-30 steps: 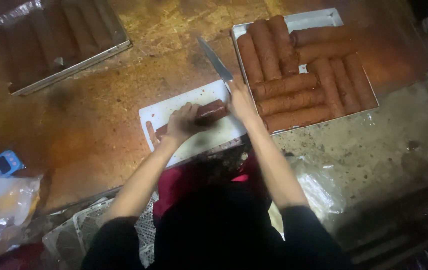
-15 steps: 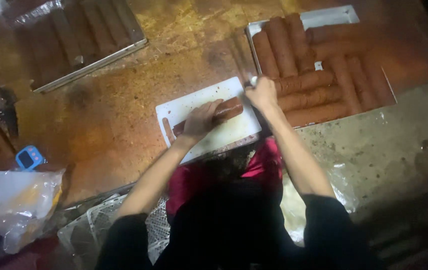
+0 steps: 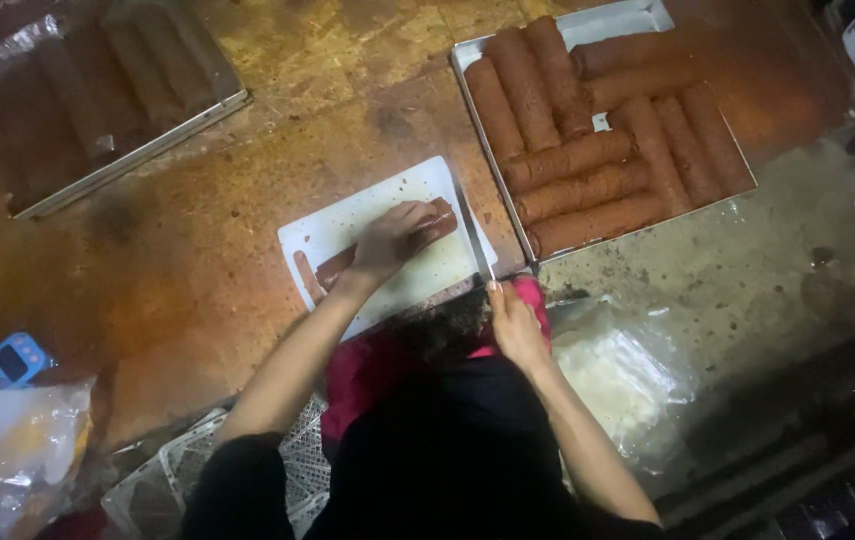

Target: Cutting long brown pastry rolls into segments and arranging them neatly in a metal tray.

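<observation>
So the left hand (image 3: pixel 392 240) is pressed down on top of a reddish-brown roll (image 3: pixel 387 245) lying across the white cutting board (image 3: pixel 347 225), fingers curled over it, looks like that's to keep it from sliding or rolling under the blade. The right hand (image 3: pixel 515 325) has its grip clenched around the handle of a knife (image 3: pixel 472 230), and the blade runs along the roll's right end, near the board's right edge. One slim end piece (image 3: pixel 304 275) sits at the board's left edge, apart from the roll.

The metal tray (image 3: pixel 637 20) sits just right of the board, so the rolls are an easy reach. I count about ten rolls (image 3: pixel 567 160) in it, packed side by side, some lengthwise and some crosswise; a bit blurry, so give or take.

Another tray (image 3: pixel 127 160) at the far left, wrapped in film, holds more rolls, too dark to count. One small blue timer (image 3: pixel 17 360) and one plastic bag (image 3: pixel 12 450) sit on the counter (image 3: pixel 197 290) at the left.
</observation>
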